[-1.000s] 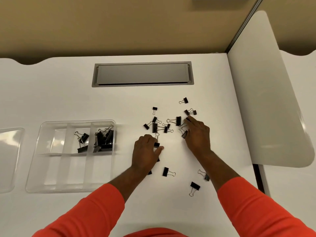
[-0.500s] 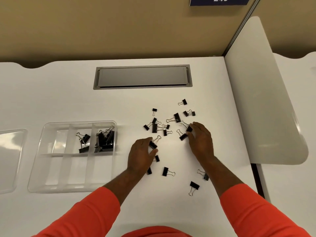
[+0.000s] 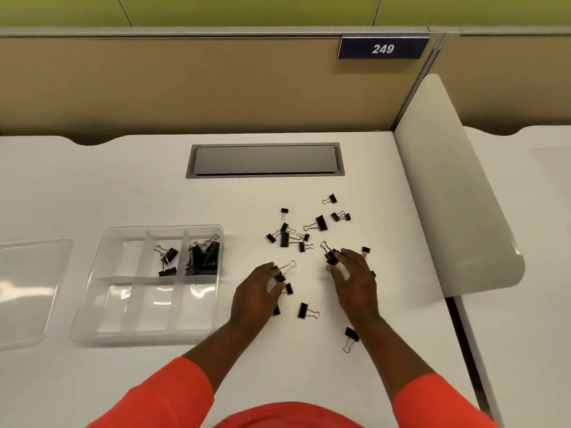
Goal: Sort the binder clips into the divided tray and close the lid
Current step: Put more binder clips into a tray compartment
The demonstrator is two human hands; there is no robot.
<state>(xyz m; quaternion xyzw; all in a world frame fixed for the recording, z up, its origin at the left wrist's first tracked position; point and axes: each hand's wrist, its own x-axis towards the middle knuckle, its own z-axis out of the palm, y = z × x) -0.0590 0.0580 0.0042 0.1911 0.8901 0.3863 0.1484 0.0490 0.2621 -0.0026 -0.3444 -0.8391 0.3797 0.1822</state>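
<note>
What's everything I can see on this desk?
Desk: one, white, beneath all.
Divided tray: one, clear, left of the hands.
Lid: one, clear, left edge, off the tray.
Sorted clips: several, black, tray's far middle and far right compartments.
Loose binder clips: over a dozen, black, scattered right of tray.
Cable hatch: one, grey, far desk.
Number plate: one, blue, back panel.
Side divider: one, white, right.
Left hand: pinches a loose clip.
Right hand: pinches another.

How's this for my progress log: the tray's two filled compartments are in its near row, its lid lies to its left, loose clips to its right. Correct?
No: in the head view the divided tray has its filled compartments in the far row, a few clips in the middle, a heap at the right. The lid to its left and loose clips to its right are correct.
</note>
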